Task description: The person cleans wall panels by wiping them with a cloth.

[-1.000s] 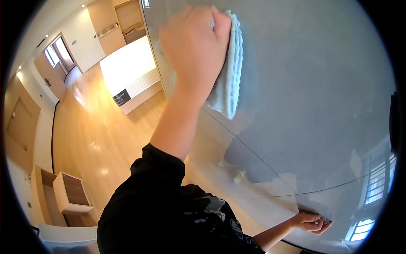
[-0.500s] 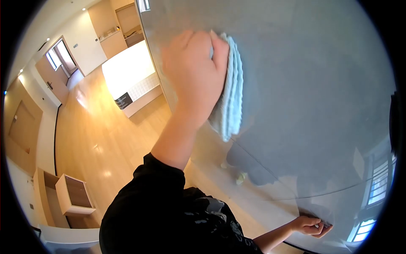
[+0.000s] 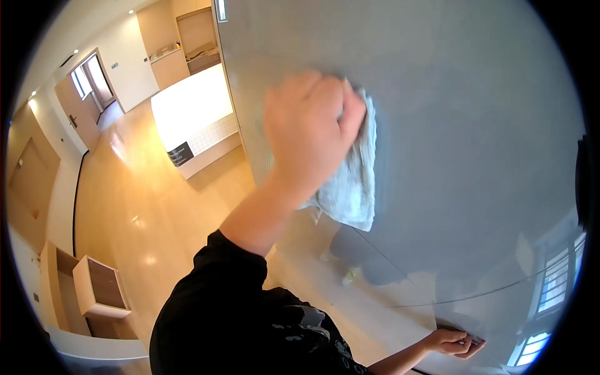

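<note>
A pale blue, grey-smudged cloth (image 3: 351,190) lies against a glossy grey wall panel (image 3: 462,150). My left hand (image 3: 312,128) is closed in a fist on the cloth's upper part and presses it to the panel. The lower part of the cloth hangs out below the fist. At the lower right, my right hand (image 3: 455,342) is held close to the panel with its fingers curled. Whatever is in those fingers, if anything, is too small to make out.
Thin seams cross the panel, and it reflects a barred window (image 3: 553,284). To the left, a wooden floor (image 3: 169,219) stretches past a white mattress (image 3: 194,100) on a bed base. An open drawer unit (image 3: 103,287) and a door (image 3: 78,112) are farther left.
My left hand has moved right and down across the panel with the cloth. The cloth now shows more of its broad face, instead of its folded edges. My right hand has barely shifted.
</note>
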`<action>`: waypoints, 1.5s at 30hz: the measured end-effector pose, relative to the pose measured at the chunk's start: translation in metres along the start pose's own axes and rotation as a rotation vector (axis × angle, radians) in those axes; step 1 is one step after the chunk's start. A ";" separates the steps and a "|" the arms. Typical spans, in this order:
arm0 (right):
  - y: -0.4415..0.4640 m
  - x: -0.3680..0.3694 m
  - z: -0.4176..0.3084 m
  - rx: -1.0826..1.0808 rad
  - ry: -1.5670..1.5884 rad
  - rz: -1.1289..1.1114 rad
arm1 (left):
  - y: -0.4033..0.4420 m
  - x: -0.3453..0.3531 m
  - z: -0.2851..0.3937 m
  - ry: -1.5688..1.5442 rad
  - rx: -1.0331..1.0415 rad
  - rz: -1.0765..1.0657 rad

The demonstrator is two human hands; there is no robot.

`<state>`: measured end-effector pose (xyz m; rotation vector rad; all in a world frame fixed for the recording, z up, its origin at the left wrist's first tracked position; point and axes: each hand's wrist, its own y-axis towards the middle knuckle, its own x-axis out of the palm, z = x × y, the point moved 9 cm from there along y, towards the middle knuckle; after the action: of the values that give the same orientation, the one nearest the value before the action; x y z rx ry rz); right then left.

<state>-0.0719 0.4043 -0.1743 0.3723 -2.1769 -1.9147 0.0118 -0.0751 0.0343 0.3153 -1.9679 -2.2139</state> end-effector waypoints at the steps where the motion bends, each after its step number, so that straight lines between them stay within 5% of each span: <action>1: 0.000 0.001 -0.002 0.003 0.014 0.009 | 0.010 0.002 -0.006 0.008 0.004 0.041; 16: -0.044 -0.007 0.057 0.081 0.042 0.019 | 0.008 -0.005 0.010 -0.004 0.017 0.144; 20: -0.042 -0.023 0.051 0.069 0.015 0.034 | 0.025 -0.011 -0.019 0.049 -0.226 0.125; 25: -0.035 -0.022 0.043 0.066 0.004 0.024 | 0.001 -0.024 0.014 -0.009 -0.078 0.170; 27: -0.033 -0.027 0.038 0.048 0.011 0.042 | -0.024 -0.026 0.038 -0.067 0.020 0.027; 34: -0.026 -0.076 -0.004 0.019 -0.038 0.023 | -0.052 -0.073 0.008 -0.184 -0.029 -0.012; 45: -0.058 -0.050 0.016 0.079 -0.059 -0.039 | -0.097 -0.057 0.014 -0.276 -0.065 0.024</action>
<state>-0.0276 0.4291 -0.2339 0.3791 -2.3051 -1.8866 0.0645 -0.0353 -0.0575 -0.0250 -2.0087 -2.4092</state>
